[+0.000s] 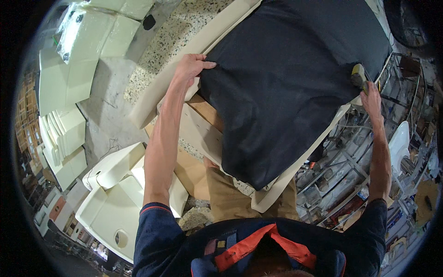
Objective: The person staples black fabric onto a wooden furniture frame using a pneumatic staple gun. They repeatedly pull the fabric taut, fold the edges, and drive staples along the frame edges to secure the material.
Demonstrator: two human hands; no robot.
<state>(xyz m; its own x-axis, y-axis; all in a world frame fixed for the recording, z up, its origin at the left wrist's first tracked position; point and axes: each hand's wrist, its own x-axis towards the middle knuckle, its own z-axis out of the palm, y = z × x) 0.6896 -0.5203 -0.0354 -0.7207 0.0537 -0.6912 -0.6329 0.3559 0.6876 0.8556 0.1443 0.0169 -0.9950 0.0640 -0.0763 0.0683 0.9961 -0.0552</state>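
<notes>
1. Cluttered workshop floor (106, 99) lies to the left with cream moulded pieces (110, 207), while metal racking (350, 171) crowds the right; an elbow or tool swinging wide on that right side could catch a bar.

2. Black cloth (295, 87) lies over a cream-upholstered frame (157, 94) in front of the person. Loose folds run across its middle and lower part, so fixing it as it lies could lock creases in.

3. The left hand (188, 69) has its fingers grasping the cloth's left edge, thumb side toward the middle. If that hold slackens, or pulls harder than the far side can bear, the cloth could slide or skew.

4. The right hand (372, 99) has its fingers wrapped round a yellowish hand tool (358, 76) at the cloth's right edge. The tool's working end is hard to make out; set slightly off the rim, it could miss the frame or mark the cream covering.

5. Between cloth and frame, a gap at the lower left bares a wooden rail (206, 112). Too much cloth drawn rightward could leave that gap uncovered.

6. The frame's near corner sits over the person's brown trousers (230, 196). What supports it cannot be told; uneven pressure from the tool could rock it and spoil the alignment.
</notes>
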